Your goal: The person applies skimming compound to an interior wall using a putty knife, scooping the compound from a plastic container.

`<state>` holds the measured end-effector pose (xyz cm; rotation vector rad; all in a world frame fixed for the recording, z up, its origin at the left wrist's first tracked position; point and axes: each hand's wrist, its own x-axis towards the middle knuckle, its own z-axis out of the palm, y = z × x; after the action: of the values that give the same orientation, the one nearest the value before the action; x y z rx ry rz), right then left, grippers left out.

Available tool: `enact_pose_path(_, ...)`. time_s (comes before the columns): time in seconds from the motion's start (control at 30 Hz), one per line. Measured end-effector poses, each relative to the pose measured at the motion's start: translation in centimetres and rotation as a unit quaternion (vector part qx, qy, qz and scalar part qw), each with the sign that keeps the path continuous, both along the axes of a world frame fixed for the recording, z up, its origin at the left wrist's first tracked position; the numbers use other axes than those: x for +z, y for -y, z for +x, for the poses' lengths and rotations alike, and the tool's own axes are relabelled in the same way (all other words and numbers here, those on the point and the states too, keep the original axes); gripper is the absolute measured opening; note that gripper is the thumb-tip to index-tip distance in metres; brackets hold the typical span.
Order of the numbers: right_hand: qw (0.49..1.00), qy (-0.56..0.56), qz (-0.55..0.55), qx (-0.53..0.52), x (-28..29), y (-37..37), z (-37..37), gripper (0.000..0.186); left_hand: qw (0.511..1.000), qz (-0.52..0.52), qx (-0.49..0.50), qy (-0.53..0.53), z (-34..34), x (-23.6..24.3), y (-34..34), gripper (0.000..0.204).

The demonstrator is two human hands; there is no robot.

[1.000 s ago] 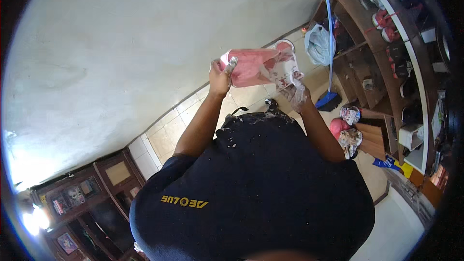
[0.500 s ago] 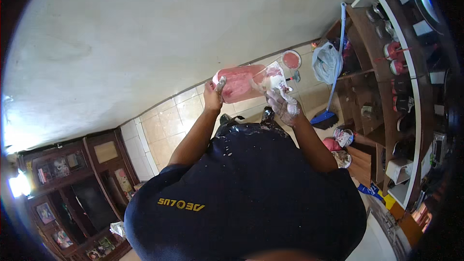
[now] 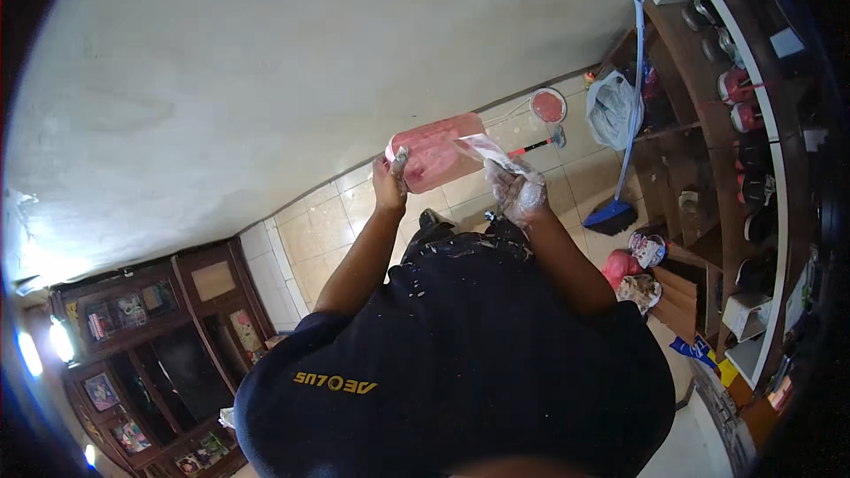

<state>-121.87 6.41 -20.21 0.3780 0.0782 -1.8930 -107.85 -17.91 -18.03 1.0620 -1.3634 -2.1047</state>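
My left hand (image 3: 391, 179) grips the near-left edge of a pink, flat, rectangular board with rounded corners (image 3: 431, 152), its thumb on top. White and reddish smears cover parts of the board. In my right hand (image 3: 518, 193), coated in white paste, is a flat, pale scraper blade (image 3: 485, 149). The blade slants over the board's right end; whether it touches the surface I cannot tell. Its handle is hidden by my fingers.
Along the wall's foot (image 3: 266, 80) stands a round tub with pink contents (image 3: 548, 106). A red-and-black-handled tool (image 3: 536, 147) lies on the tiles. To the right are a blue broom (image 3: 613, 215), a plastic bag (image 3: 613, 111) and a shoe rack (image 3: 673, 142); a wooden cabinet (image 3: 168, 336) is left.
The scraper has turned from showing a broad, paste-covered face to a narrower slant over the board. My right fingers have closed in around it. The left hand keeps its hold on the board.
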Motion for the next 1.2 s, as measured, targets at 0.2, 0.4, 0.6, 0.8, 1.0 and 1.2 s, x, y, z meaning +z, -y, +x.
enact_pose_path(0.2,0.990,-0.124,0.043,-0.059,-0.1,0.6,0.8,0.033,0.997,0.073,0.001,0.017,-1.3,0.1,0.4,0.050)
enact_pose_path(0.4,0.964,-0.235,0.103,-0.068,1.4,0.4,-1.3,0.075,0.991,0.131,-0.038,-0.012,-4.1,-1.3,1.1,0.045)
enact_pose_path(0.6,0.967,-0.181,0.170,-0.062,2.3,1.8,-3.3,0.066,0.992,0.111,-0.059,-0.002,-7.1,-2.4,1.8,0.046)
enact_pose_path(0.8,0.954,-0.239,0.139,-0.114,1.6,3.1,-3.6,0.065,0.991,0.082,-0.101,0.009,-10.1,-4.4,4.8,0.053)
enact_pose_path(1.0,0.919,-0.224,0.263,-0.189,0.0,5.0,-1.2,0.045,0.987,0.045,-0.153,-0.001,-9.3,-7.4,6.5,0.060)
enact_pose_path(1.2,0.876,-0.224,0.310,-0.293,-4.3,7.9,-2.7,0.028,0.989,0.094,-0.097,0.060,-5.9,-11.1,7.8,0.047)
